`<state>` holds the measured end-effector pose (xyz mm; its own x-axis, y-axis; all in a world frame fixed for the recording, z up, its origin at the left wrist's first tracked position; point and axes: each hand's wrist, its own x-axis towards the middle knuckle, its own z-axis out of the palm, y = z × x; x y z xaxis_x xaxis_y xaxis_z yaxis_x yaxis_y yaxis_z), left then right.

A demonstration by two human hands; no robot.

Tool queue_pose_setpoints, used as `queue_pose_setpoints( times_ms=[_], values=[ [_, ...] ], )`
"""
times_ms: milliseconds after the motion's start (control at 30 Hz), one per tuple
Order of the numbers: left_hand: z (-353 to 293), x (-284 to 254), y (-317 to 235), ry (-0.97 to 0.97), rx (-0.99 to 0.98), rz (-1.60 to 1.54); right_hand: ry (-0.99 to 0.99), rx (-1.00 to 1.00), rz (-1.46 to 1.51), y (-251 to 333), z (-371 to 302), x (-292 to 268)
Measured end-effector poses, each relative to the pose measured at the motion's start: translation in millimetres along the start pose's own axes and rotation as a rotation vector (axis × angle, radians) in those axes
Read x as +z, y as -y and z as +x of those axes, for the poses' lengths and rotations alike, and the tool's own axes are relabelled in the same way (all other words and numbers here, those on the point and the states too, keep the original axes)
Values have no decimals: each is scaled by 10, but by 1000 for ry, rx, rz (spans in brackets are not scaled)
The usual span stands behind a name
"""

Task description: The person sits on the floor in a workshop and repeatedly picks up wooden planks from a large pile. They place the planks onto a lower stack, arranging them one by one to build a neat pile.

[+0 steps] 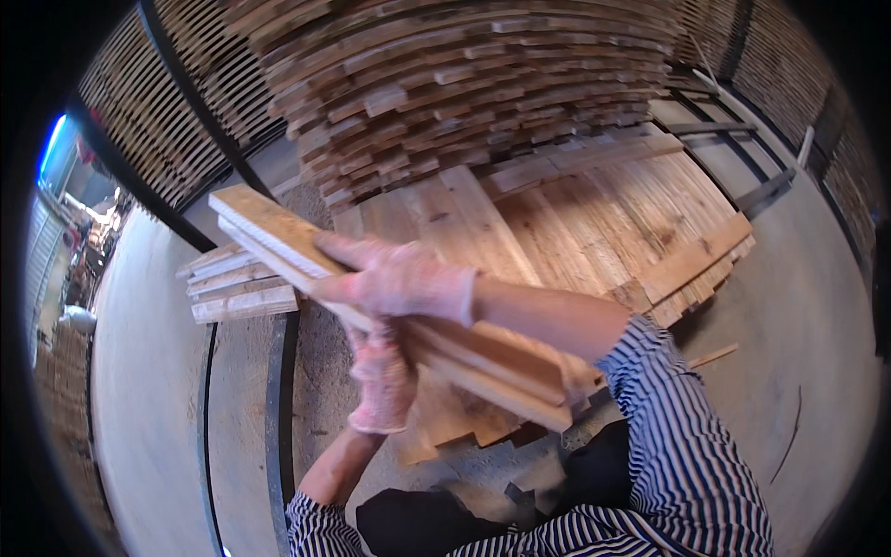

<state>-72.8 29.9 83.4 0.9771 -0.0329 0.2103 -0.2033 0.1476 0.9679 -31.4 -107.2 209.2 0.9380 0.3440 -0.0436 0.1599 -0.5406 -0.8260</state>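
Two or so wooden boards [497, 357] lie together lengthwise in my hands, slanting from the upper left down to the lower right above a low stack of planks [594, 227]. My right hand [404, 278], in a pale pinkish work glove, is closed over the boards from above near their middle. From below, my left hand [382, 382], gloved the same way, grips their near edge; the boards hide part of its fingers. Some blur softens both hands and the wood.
A tall pile of layered boards [464, 84] rises behind the low stack. To the left, several short timber pieces [241, 288] rest on dark metal rails [281, 399]. Dark posts [181, 88] stand before slatted wood stacks. A thin stick [713, 356] lies on the concrete floor [789, 306].
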Motion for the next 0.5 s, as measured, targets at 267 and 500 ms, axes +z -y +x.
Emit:
queue_pose_setpoints(
  times_ms=[267, 500],
  values=[
    [89, 1040, 195, 430, -615, -528, -379, 404, -201, -1842, -903, -839],
    [300, 1169, 475, 338, -808, -606, -363, 522, -206, -2336, -804, -767]
  ],
)
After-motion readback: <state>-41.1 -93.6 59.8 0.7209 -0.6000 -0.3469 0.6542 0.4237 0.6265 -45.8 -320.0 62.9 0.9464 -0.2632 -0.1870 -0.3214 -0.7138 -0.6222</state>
